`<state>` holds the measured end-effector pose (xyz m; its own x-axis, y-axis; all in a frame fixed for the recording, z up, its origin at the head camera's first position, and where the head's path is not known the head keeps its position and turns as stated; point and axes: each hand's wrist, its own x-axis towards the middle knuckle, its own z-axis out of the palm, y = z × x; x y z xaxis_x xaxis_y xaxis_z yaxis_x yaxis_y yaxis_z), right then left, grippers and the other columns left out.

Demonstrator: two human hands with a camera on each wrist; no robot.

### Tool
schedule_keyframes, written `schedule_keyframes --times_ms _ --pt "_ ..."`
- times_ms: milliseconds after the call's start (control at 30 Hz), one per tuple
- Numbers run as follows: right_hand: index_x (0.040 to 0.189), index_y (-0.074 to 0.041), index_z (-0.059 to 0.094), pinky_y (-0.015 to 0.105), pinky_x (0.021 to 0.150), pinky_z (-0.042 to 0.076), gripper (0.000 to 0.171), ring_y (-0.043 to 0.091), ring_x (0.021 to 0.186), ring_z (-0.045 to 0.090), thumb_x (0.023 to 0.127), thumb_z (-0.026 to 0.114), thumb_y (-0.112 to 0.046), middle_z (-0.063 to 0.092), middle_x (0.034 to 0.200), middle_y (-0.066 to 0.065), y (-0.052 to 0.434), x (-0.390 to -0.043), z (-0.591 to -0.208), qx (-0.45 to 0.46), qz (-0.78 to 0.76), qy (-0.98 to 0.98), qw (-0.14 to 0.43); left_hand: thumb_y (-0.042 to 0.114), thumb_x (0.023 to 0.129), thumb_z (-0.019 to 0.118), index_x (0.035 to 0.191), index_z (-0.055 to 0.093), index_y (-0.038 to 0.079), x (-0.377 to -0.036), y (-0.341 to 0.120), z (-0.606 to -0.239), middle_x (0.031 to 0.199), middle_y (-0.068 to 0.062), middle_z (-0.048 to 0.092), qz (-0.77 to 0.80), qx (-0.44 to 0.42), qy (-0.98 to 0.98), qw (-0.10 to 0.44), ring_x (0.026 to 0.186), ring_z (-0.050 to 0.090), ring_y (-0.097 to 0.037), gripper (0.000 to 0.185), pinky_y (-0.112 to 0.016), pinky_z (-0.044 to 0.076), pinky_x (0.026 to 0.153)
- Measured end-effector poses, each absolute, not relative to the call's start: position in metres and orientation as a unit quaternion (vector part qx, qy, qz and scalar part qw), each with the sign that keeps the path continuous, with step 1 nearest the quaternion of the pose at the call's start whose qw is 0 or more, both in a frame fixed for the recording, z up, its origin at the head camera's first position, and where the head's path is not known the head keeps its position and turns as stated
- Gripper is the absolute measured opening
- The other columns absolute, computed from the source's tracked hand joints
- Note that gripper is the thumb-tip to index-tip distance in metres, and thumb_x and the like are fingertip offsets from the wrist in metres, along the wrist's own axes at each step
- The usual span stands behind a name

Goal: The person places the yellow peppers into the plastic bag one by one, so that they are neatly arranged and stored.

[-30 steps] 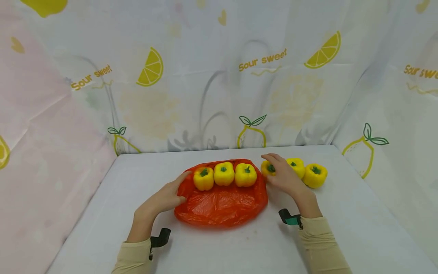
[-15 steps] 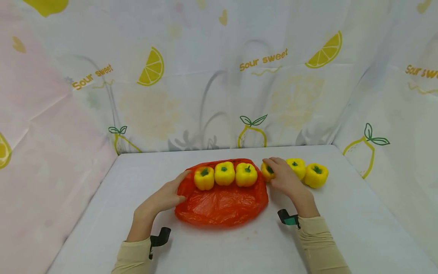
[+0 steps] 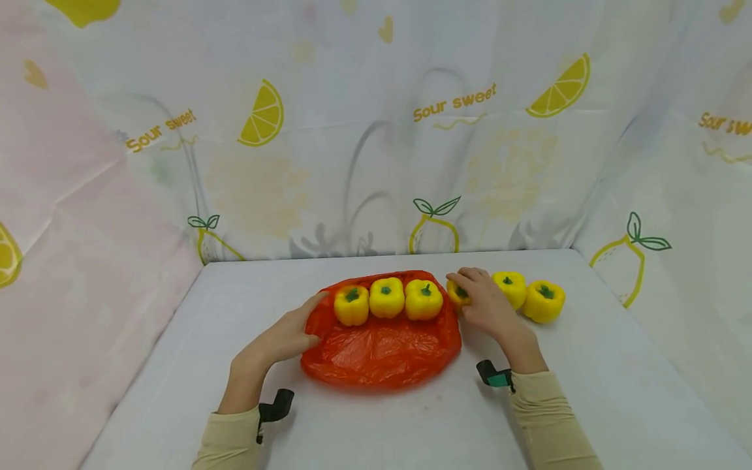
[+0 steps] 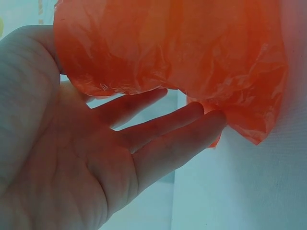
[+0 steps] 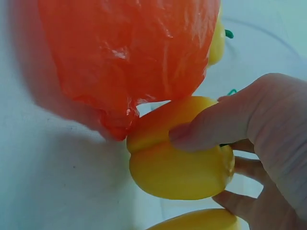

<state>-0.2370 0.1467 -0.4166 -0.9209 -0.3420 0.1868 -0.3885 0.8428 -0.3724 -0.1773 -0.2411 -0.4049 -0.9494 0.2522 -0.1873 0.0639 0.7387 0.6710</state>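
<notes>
Head view: my right hand (image 3: pixel 484 305) grips a yellow pepper (image 3: pixel 455 292) just beside the orange bag (image 3: pixel 382 352), on the table (image 3: pixel 587 391); my left hand (image 3: pixel 288 336) lies flat on the bag's edge.

Left wrist: fingers (image 4: pixel 168 139) straight under flimsy, slippery film.

Right wrist: thumb (image 5: pixel 211 127) and fingers curl round the pepper (image 5: pixel 177 163), which looks firm, light and smooth; best held round its body.

Left hand (image 3: pixel 286 337) flat, fingers straight, pressing down; right hand (image 3: pixel 484 301) ahead and apart, fingers and thumb curled, gripping.
</notes>
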Motion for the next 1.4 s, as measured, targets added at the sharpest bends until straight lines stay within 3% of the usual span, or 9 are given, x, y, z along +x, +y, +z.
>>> schedule_keyframes --times_ms 167,467,800,1133,1400 --pt "0.135 -0.010 0.059 0.056 0.109 0.043 0.055 0.035 0.128 0.045 0.081 0.061 0.002 0.056 0.134 0.015 0.1484 -0.2371 -0.4159 0.192 0.198 -0.958 0.084 0.008 0.088 0.058 0.159 0.021 0.024 -0.1794 -0.2394 -0.4064 0.159 -0.011 0.037 0.351 0.087 0.922 0.137 0.139 0.043 -0.036 0.082 -0.060 0.040 0.111" --pt "0.139 -0.008 0.055 0.057 0.112 0.040 0.055 0.038 0.133 0.045 0.085 0.062 -0.003 0.054 0.140 0.019 0.1476 -0.2387 -0.4142 0.186 0.182 -0.964 0.049 0.007 0.088 0.058 0.159 0.022 0.022 -0.1787 -0.2383 -0.4067 0.157 -0.013 0.039 0.349 0.088 0.923 0.139 0.137 0.044 -0.036 0.080 -0.060 0.040 0.111" --pt "0.138 -0.012 0.057 0.057 0.106 0.045 0.052 0.038 0.124 0.056 0.087 0.063 -0.017 0.062 0.135 0.014 0.1537 -0.2370 -0.4095 0.162 0.162 -0.972 0.051 0.006 0.088 0.058 0.159 0.023 0.022 -0.1786 -0.2368 -0.4086 0.157 -0.012 0.040 0.351 0.089 0.921 0.140 0.136 0.045 -0.034 0.080 -0.059 0.040 0.112" --pt "0.139 -0.008 0.057 0.058 0.109 0.042 0.044 0.041 0.131 0.051 0.097 0.059 -0.020 0.055 0.142 0.018 0.1526 -0.2381 -0.4092 0.148 0.195 -0.968 0.048 0.007 0.090 0.058 0.158 0.023 0.023 -0.1787 -0.2383 -0.4084 0.158 -0.011 0.039 0.352 0.084 0.922 0.137 0.138 0.043 -0.035 0.078 -0.059 0.039 0.112" --pt "0.146 -0.012 0.049 0.062 0.111 0.038 0.057 0.043 0.137 0.043 0.092 0.062 -0.022 0.046 0.150 0.019 0.1514 -0.2371 -0.4106 0.154 0.208 -0.966 0.015 0.007 0.089 0.057 0.158 0.024 0.024 -0.1787 -0.2386 -0.4104 0.159 -0.010 0.037 0.349 0.091 0.924 0.130 0.141 0.041 -0.035 0.079 -0.059 0.037 0.114"
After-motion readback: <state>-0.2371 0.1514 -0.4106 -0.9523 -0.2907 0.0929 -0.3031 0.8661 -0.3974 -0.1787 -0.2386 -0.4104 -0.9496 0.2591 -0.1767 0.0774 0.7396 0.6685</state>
